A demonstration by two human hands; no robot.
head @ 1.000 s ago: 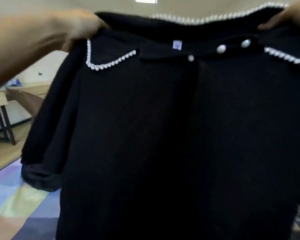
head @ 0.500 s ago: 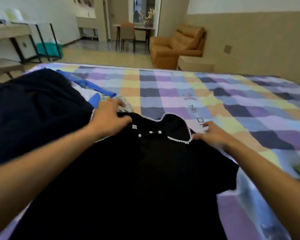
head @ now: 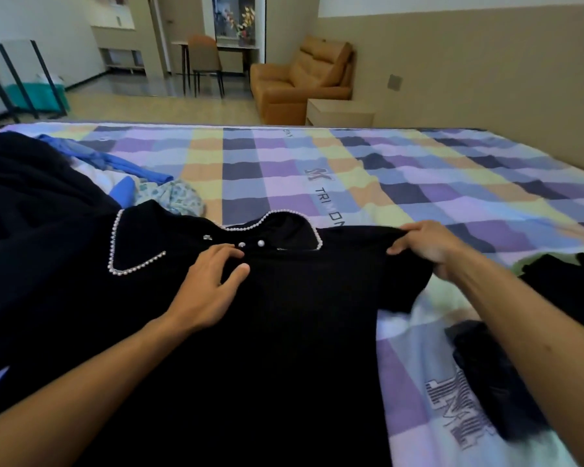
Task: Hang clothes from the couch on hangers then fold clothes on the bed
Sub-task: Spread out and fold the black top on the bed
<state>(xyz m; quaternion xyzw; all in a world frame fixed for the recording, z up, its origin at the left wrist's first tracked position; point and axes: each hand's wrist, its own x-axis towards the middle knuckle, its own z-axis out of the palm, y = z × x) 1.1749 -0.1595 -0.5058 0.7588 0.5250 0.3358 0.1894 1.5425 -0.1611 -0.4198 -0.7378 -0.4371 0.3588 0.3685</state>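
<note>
Just left fingers [head: 221, 256] flat on pearl-edged black top [head: 284, 332], right fingers [head: 418, 228] around its sleeve [head: 368, 254].

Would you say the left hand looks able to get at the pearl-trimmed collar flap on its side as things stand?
Probably yes: the left hand rests flat on the black top near the buttons, holding nothing, and the collar flap lies uncovered just beside it.

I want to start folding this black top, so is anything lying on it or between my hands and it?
Nothing visible does. The left hand rests flat on the black top below its buttons, the right hand grips its shoulder; the floral cloth lies beyond the collar.
</note>
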